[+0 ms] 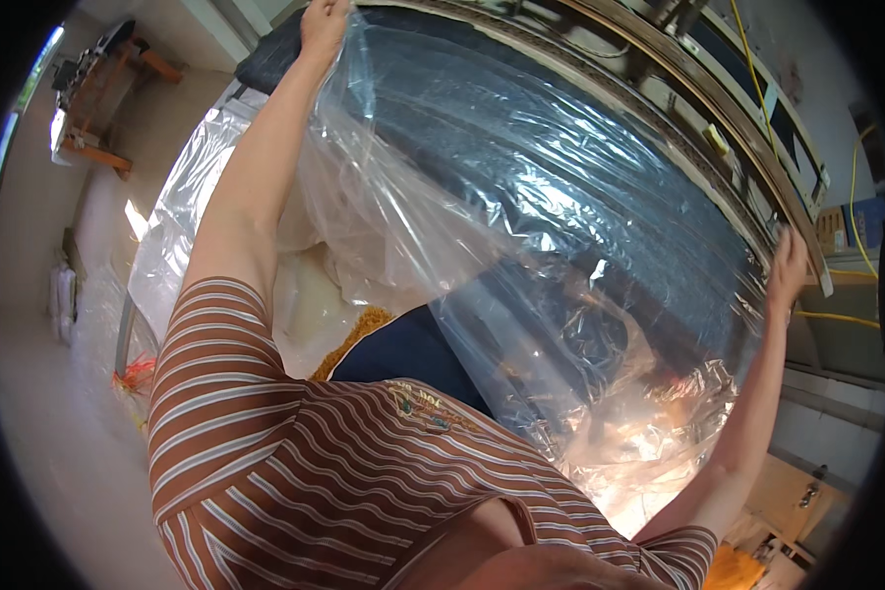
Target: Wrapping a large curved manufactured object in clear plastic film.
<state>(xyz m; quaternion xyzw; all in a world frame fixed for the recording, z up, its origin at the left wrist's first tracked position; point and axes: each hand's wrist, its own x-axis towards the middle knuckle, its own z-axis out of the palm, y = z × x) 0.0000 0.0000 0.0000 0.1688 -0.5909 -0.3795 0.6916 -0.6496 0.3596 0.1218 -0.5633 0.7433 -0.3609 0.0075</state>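
Clear plastic sheet (403,226), your 2 hands wide apart.
It lies over the dark cloth (275,54) and droops toward you; your left hand (324,34) pinches it, but I can't tell if your right hand (787,270) does. Pull softly and evenly to smooth wrinkles.

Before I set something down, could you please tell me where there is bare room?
Bare floor shows between the wooden stand and the clear plastic. The dark surface is crowded: plastic covers most of it, the left hand holds plastic, and the right hand is at its right end.
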